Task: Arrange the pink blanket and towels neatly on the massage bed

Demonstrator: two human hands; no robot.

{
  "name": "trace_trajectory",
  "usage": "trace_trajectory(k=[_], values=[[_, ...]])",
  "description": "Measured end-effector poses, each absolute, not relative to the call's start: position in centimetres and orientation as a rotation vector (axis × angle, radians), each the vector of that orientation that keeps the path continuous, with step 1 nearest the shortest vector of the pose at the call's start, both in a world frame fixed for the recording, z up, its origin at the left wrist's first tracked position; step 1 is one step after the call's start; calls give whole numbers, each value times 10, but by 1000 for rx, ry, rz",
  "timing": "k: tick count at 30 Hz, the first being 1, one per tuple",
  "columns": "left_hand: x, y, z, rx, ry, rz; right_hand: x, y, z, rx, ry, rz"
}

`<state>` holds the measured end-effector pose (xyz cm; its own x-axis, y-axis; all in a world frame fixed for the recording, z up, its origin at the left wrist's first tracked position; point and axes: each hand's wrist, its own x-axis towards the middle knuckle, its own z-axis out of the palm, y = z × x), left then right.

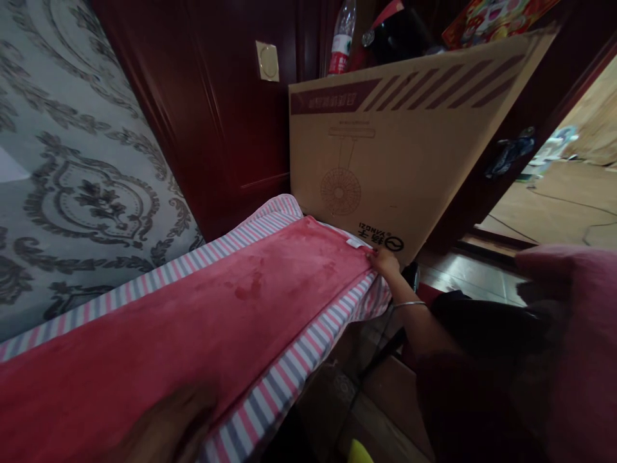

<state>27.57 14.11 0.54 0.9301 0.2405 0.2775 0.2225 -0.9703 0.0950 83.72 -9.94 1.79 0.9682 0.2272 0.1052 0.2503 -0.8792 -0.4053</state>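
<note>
A red plush blanket [216,308] lies along a mattress covered by a pink, white and grey striped sheet [299,366]. My right hand [383,262] reaches to the far corner of the blanket and its fingers are closed on the blanket's edge, next to a small white label. A thin bracelet [409,303] sits on that wrist. My left hand [164,427] is a dark, blurred shape at the bottom edge, resting on the blanket near the bed's side. Its fingers do not show clearly.
A large cardboard box [409,148] printed with a fan drawing stands at the bed's far end. A plastic bottle [343,38] stands behind the box. Dark red wooden panelling [216,116] and patterned wallpaper [72,180] border the bed. An open doorway [554,206] is at the right.
</note>
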Motion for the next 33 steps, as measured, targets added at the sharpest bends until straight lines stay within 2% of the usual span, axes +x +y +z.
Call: trace_trajectory(k=[5,9,11,14,18,25,33], values=[[382,144,50,2954,173,595,818,-81,32,-2682,-427,-291],[475,124,66,2938,-153,244,804,-43,45,-2549,-800,-504],[501,112,62,2949,-132,91,802,-29,42,-2525,-999,-492],[510,103,40,2927,-79,-22,801,-24,23,-2671,-1098,-291],[502,104,19,2892,-85,72,806,-28,4,-2760,-1033,-168],[500,105,24,2846,-108,84,841,42,38,-2427,-928,-262],[496,111,13,2738,-174,112,901,121,46,-2424,-753,-41]])
